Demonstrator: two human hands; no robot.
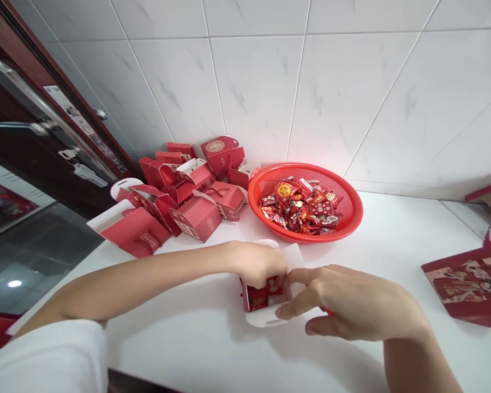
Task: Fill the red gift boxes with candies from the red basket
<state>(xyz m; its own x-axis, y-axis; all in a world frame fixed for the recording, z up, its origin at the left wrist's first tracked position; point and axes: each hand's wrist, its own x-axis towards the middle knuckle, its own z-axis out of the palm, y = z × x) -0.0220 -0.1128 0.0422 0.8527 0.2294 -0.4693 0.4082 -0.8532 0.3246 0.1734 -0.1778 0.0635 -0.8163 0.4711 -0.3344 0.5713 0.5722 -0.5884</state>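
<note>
Dipping left hand (259, 264) into open red-and-white cardboard box (279, 299), near centre; resting right hand (352, 301) on white flap (267, 319), probably for steadiness. Can't tell either grip. Got round red plastic basket (355, 210) beyond, handy.

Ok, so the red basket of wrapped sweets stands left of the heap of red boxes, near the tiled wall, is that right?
The side is wrong: the head view shows the red basket of wrapped sweets standing right of the heap of red boxes, near the tiled wall.
</note>
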